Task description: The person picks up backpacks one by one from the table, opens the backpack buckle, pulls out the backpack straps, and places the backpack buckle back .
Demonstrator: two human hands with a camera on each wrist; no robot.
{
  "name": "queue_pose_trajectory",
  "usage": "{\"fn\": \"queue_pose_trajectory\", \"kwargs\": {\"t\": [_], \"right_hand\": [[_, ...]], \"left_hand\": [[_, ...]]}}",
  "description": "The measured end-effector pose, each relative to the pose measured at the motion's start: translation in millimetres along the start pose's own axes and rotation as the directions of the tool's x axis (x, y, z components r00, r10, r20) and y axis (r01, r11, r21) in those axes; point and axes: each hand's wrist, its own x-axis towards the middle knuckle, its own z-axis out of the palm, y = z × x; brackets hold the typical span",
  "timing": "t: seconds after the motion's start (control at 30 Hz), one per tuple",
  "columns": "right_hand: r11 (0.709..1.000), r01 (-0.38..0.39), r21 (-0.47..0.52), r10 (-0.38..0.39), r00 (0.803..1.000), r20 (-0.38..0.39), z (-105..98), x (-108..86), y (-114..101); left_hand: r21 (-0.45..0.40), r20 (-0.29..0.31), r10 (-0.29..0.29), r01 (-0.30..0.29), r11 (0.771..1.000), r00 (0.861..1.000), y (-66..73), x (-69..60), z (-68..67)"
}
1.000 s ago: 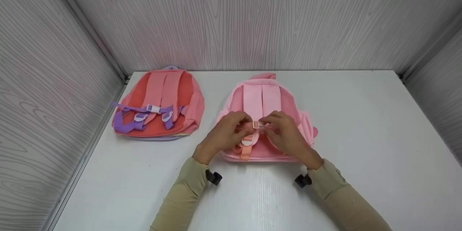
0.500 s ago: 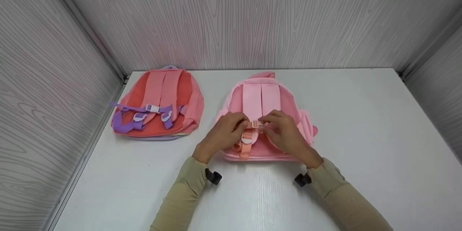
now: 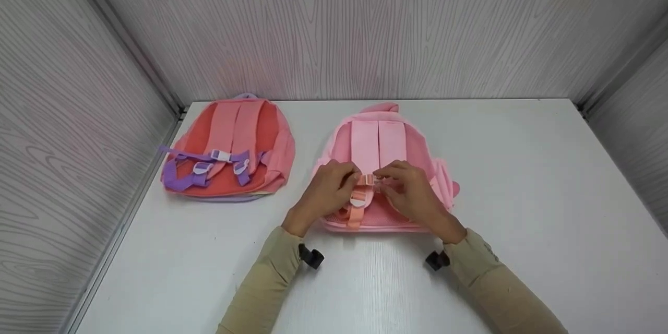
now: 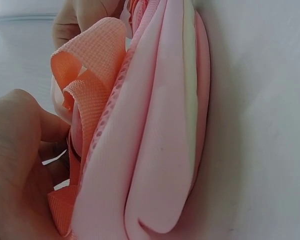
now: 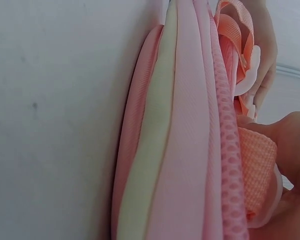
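A pink backpack (image 3: pixel 392 141) lies with its shoulder straps up, in the middle of the table. Across the straps is a pale plastic buckle (image 3: pixel 367 180) on orange webbing. My left hand (image 3: pixel 324 188) pinches the orange strap (image 4: pixel 97 45) at the buckle's left side. My right hand (image 3: pixel 417 195) pinches the buckle's right end between thumb and fingers, which hide part of it. Below the buckle, a white strap adjuster (image 3: pixel 358 201) hangs with an orange strap tail. In the right wrist view, orange webbing (image 5: pixel 258 170) and a pale plastic piece sit by the right hand.
A coral-red backpack (image 3: pixel 284 154) with purple straps (image 3: pixel 180 182) and a white buckle (image 3: pixel 221 156) lies at the left back of the white table (image 3: pixel 522 193). Grey wood-grained panels (image 3: pixel 365 26) stand behind and on both sides.
My left fingertips have shifted slightly left along the webbing, so more orange strap shows beside the buckle. The right hand stays nearly still. Both backpacks keep their places.
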Motion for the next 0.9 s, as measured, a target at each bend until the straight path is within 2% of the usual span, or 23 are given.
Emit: {"fn": "queue_pose_trajectory", "kwargs": {"t": [0.43, 0.6, 0.9], "right_hand": [[0.999, 0.016, 0.032, -0.015, 1.000, -0.020, 0.3, -0.4, -0.6], [0.999, 0.038, 0.023, -0.037, 0.999, -0.033, 1.0, -0.1, 0.2], [0.999, 0.030, 0.031, -0.029, 0.999, -0.028, 1.1, 0.4, -0.4]], "left_hand": [[0.025, -0.022, -0.003, 0.004, 1.000, 1.000, 5.2, 1.1, 1.8], [0.016, -0.037, 0.006, -0.005, 1.000, 0.999, 4.4, 1.3, 3.2], [0.000, -0.057, 0.014, -0.014, 1.000, 0.998, 3.5, 1.6, 6.3]]}}
